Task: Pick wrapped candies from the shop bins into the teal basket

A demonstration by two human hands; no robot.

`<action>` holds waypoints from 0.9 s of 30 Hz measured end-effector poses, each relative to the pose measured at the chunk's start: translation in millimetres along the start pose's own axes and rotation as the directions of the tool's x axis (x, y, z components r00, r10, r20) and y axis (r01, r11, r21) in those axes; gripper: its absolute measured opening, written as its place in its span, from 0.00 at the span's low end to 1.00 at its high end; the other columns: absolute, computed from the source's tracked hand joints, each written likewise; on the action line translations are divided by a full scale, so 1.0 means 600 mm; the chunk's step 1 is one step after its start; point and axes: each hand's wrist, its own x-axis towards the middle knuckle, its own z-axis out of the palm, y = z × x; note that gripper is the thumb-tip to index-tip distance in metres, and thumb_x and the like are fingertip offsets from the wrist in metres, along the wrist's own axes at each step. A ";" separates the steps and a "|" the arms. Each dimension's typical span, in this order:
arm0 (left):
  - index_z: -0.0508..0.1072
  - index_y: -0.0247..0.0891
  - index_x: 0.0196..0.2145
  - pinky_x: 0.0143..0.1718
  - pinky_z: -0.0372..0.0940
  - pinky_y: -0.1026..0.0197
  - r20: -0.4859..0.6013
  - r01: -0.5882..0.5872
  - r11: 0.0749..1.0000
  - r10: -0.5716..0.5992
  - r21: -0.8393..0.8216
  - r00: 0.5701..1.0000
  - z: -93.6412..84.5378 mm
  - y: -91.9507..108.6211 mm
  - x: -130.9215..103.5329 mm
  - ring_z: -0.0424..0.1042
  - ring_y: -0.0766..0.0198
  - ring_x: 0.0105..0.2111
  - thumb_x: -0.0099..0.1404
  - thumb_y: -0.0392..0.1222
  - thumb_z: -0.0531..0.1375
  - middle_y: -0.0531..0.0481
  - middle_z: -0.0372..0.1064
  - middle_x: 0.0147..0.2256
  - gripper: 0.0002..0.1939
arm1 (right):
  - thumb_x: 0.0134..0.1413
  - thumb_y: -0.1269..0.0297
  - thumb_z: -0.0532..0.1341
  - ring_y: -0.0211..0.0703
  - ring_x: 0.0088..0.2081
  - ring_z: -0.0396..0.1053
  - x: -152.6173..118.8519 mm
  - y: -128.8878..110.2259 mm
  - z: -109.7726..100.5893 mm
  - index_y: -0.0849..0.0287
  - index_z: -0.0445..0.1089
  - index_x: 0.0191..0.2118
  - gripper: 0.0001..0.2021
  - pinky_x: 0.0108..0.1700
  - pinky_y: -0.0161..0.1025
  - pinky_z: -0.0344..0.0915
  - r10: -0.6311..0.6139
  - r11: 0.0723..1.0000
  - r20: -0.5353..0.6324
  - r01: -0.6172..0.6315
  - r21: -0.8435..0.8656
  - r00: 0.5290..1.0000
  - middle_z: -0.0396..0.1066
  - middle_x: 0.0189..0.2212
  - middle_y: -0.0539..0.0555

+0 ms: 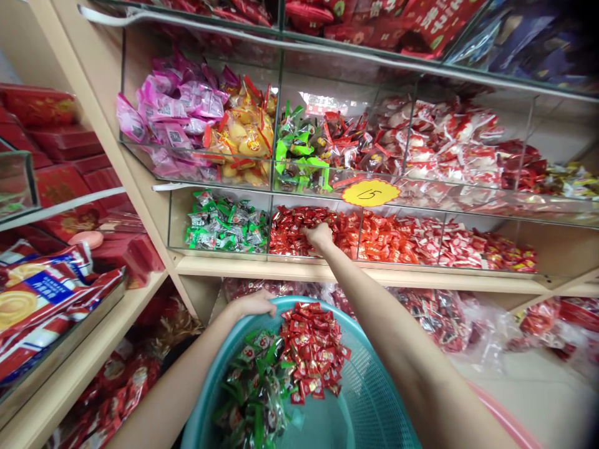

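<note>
My left hand [255,304] is closed over the far rim of a teal plastic basket [374,374], thumb on the rim. Inside the basket, green-and-clear wrapped candies [257,380] lie at the left, with a heap of small red-wrapped candies [313,349] beside them. My right hand [320,237] reaches over the basket into a lower shelf bin of dark red-wrapped candies [292,221]. Its fingers look curled among the candies; what they hold, if anything, is hidden.
Green-wrapped candies [227,224] fill the bin at left, orange-red candies [379,237] the one at right. Above are clear-fronted bins and a yellow price tag [370,193] reading 15. A wooden ledge [374,273] runs below. Packaged biscuits [47,293] sit on the left shelf.
</note>
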 end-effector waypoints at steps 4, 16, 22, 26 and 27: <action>0.72 0.36 0.27 0.20 0.57 0.68 0.009 0.024 1.000 -0.024 -0.001 1.000 -0.001 0.001 0.000 0.65 0.66 0.22 0.40 0.37 0.55 0.55 0.67 0.22 0.12 | 0.43 0.53 0.59 0.52 0.37 0.68 -0.033 0.005 -0.046 0.61 0.69 0.32 0.15 0.36 0.44 0.62 -0.113 0.989 -0.091 0.103 -0.103 0.989 0.69 0.36 0.62; 0.73 0.35 0.30 0.23 0.59 0.67 -0.003 0.024 1.000 -0.024 0.014 1.000 0.001 -0.003 -0.001 0.67 0.64 0.25 0.41 0.38 0.55 0.54 0.69 0.24 0.15 | 0.48 0.55 0.59 0.38 0.29 0.65 -0.254 0.165 -0.117 0.60 0.59 0.52 0.25 0.34 0.37 0.63 -0.352 0.763 -0.016 0.297 0.575 0.936 0.69 0.28 0.51; 0.70 0.35 0.25 0.21 0.59 0.67 -0.004 0.008 1.000 -0.008 0.026 1.000 0.002 -0.002 0.001 0.66 0.64 0.23 0.41 0.38 0.55 0.55 0.66 0.21 0.10 | 0.45 0.56 0.61 0.35 0.28 0.61 -0.334 0.264 -0.077 0.59 0.66 0.42 0.18 0.29 0.33 0.61 -0.084 0.684 0.387 -0.230 0.693 0.918 0.65 0.28 0.50; 0.71 0.36 0.26 0.21 0.58 0.68 0.014 0.016 1.000 -0.016 0.023 1.000 0.001 0.004 -0.002 0.66 0.65 0.23 0.41 0.37 0.55 0.56 0.66 0.21 0.10 | 0.40 0.59 0.64 0.33 0.24 0.58 -0.345 0.287 -0.064 0.57 0.66 0.38 0.17 0.28 0.31 0.58 -0.001 0.657 0.416 -0.314 0.686 0.909 0.62 0.23 0.46; 0.71 0.36 0.26 0.21 0.58 0.68 0.014 0.019 1.000 -0.019 0.020 1.000 0.001 0.005 -0.003 0.66 0.65 0.23 0.41 0.37 0.55 0.56 0.66 0.21 0.10 | 0.39 0.59 0.64 0.33 0.24 0.58 -0.344 0.290 -0.062 0.57 0.66 0.40 0.18 0.28 0.31 0.57 0.013 0.664 0.420 -0.322 0.676 0.908 0.62 0.22 0.45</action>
